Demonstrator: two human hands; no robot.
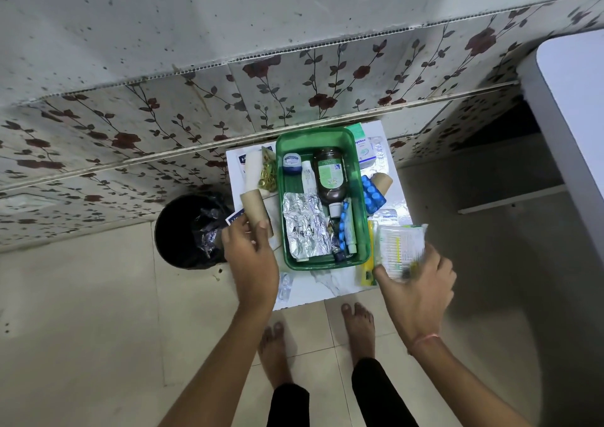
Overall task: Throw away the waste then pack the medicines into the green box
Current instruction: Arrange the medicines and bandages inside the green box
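- Bin first: black round waste bin lined with a dark bag [189, 230] sits on the floor at far left, just beside the small white table [397, 198]; I can't make out what is inside it.
- Left hand [250, 256] is closed on a brown cardboard tube [256, 212] plus a blue-and-white card scrap [234, 219], at the table's left edge near the bin; I judge the waste step is mid-way.
- More likely waste waits at the table's left: a pale paper roll [253, 171] and a pack of golden capsules [268, 175], type unclear.
- Green plastic box [351, 139] at table centre already holds a brown syrup bottle [330, 178], crumpled silver foil strip [305, 227], small blue jar [292, 164], white tubes and a blue blister strip.
- Right of the box, a blue round-tablet blister [372, 194], another cardboard tube [384, 181] and cartons are unpacked.
- Right hand [416, 283] grips a clear packet of cotton buds [400, 250], motion-blurred; its fingertips are hidden behind it.
- Packing looks roughly half done.
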